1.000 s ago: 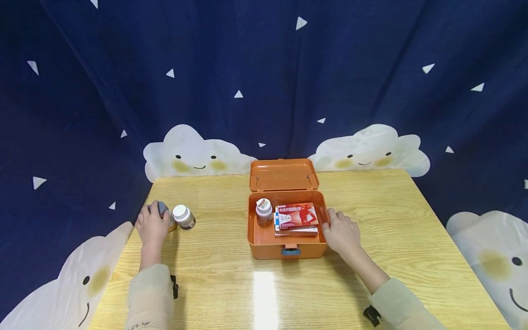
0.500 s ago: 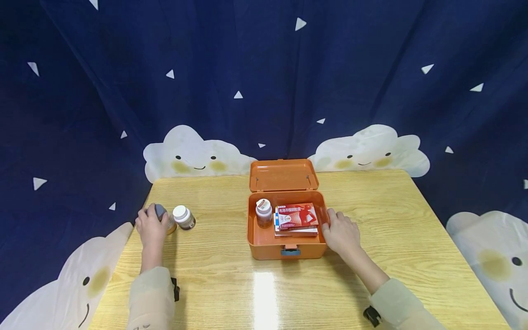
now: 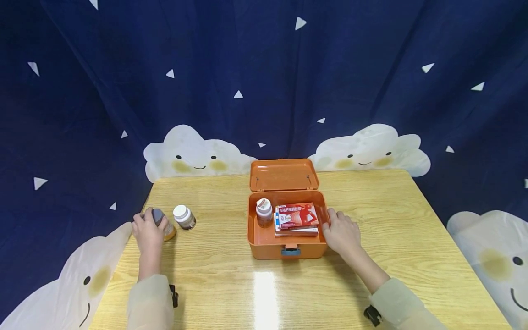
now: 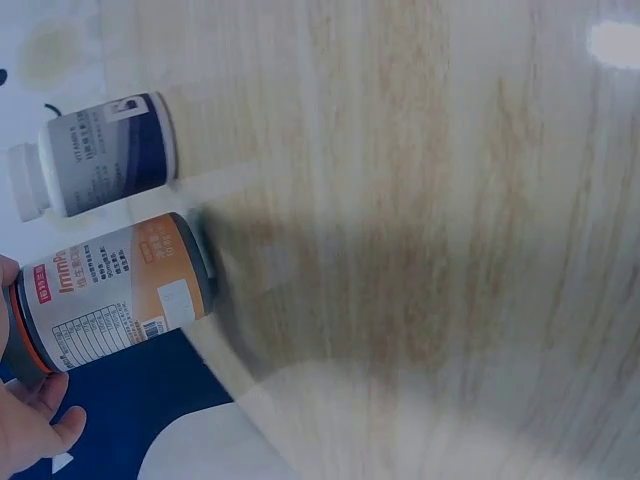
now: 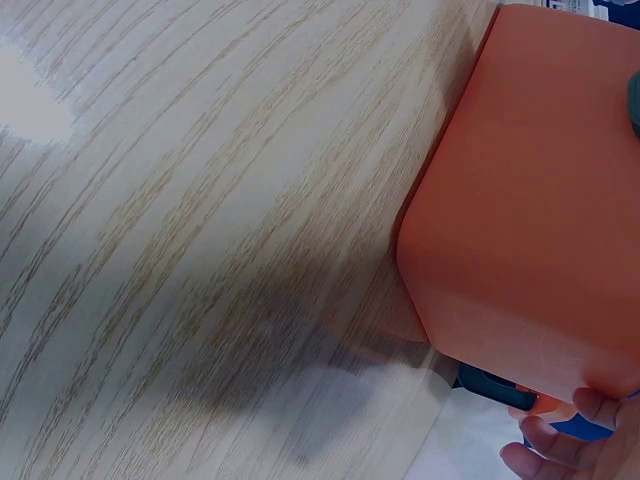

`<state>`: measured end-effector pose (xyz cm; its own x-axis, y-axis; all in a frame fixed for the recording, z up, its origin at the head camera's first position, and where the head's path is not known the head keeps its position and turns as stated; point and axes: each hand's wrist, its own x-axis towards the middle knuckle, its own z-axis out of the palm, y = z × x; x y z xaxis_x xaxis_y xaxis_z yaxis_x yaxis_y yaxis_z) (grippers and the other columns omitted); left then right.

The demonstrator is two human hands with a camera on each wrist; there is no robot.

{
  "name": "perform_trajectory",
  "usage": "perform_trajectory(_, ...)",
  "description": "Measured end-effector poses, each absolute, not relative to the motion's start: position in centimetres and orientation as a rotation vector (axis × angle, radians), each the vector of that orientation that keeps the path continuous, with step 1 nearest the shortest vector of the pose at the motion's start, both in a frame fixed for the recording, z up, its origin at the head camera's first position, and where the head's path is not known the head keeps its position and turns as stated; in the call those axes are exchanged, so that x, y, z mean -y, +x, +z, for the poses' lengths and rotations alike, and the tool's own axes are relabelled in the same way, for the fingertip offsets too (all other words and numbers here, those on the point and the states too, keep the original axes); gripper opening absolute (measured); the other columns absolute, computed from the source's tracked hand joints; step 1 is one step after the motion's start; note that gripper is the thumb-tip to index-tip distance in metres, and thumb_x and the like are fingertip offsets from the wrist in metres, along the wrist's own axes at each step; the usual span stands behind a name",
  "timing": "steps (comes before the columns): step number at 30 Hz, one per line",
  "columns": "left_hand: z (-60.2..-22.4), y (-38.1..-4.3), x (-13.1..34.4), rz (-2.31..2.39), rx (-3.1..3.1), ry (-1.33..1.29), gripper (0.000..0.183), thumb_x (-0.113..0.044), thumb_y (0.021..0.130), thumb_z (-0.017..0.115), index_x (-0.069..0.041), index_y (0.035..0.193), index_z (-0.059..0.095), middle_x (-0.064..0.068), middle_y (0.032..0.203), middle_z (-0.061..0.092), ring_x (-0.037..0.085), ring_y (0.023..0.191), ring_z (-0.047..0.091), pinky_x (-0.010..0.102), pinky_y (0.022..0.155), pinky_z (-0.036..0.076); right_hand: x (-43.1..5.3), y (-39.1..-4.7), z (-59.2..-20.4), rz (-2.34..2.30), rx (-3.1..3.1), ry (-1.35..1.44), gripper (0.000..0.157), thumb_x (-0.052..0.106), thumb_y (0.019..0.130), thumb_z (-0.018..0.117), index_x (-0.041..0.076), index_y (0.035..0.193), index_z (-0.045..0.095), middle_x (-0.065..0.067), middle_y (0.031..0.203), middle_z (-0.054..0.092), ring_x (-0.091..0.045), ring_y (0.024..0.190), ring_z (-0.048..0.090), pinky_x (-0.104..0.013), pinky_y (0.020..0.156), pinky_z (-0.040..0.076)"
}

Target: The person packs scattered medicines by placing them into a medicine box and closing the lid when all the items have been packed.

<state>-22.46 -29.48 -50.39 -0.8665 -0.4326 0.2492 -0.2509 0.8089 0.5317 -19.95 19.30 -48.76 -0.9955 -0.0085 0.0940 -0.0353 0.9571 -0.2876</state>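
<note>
Curtain [image 3: 264,59], dark blue with white triangles and smiling clouds, hangs behind a light wooden table [image 3: 214,261]. Orange box [image 3: 264,251]: right of the table's middle, its lid [image 3: 284,176] standing open at the far side. Right hand [image 3: 343,231]: at the right wall of the box, fingers a little apart and touching it. Left hand [image 3: 149,233]: at the table's left edge, fingers and thumb curled round the grey cap of an orange-and-white bottle [image 4: 115,290]; whether its base meets the table cannot be told. Cartons [image 3: 296,215]: stacked in the right of the box, a red one uppermost. Blue-and-white bottle [image 3: 184,217]: upright, just right of the held one. Brown bottle [image 3: 264,215]: white-capped, upright in the left of the box. Latch [image 3: 290,251]: blue-grey, on the near wall.
</note>
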Motion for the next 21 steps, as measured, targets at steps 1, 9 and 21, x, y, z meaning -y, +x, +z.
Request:
perform_trajectory(1,-50.2,-22.4,29.4,-0.697,2.631,0.511,0.053,-0.018,0.083,0.060,0.005,0.127,0.042,0.034,0.119,0.033,0.049,0.109,0.032,0.058,0.092,0.027,-19.3,-20.0,-48.8,0.446,3.017,0.037,0.035,0.024,0.087,0.042,0.004,0.115,0.047,-0.019,0.096,0.054,-0.037,0.084,0.054,-0.052,0.069,0.042)
perform_trajectory(9,-48.4,-21.9,28.7,-0.647,2.568,0.432,0.051,-0.017,0.081,0.062,0.005,0.123,0.045,0.032,0.115,0.037,0.049,0.102,0.035,0.056,0.088,0.029,-19.3,-20.0,-48.7,0.443,3.017,0.032,0.036,0.023,0.087,0.043,0.004,0.117,0.047,-0.019,0.096,0.054,-0.037,0.083,0.054,-0.051,0.069,0.041)
perform_trajectory(21,-44.6,-21.7,26.3,-0.572,2.512,0.260,0.049,-0.020,0.079,0.066,0.003,0.118,0.049,0.028,0.109,0.041,0.045,0.097,0.038,0.056,0.082,0.030,-19.3,-20.1,-48.7,0.446,3.024,0.023,0.036,0.023,0.087,0.043,0.004,0.117,0.047,-0.020,0.097,0.055,-0.037,0.085,0.054,-0.052,0.070,0.041)
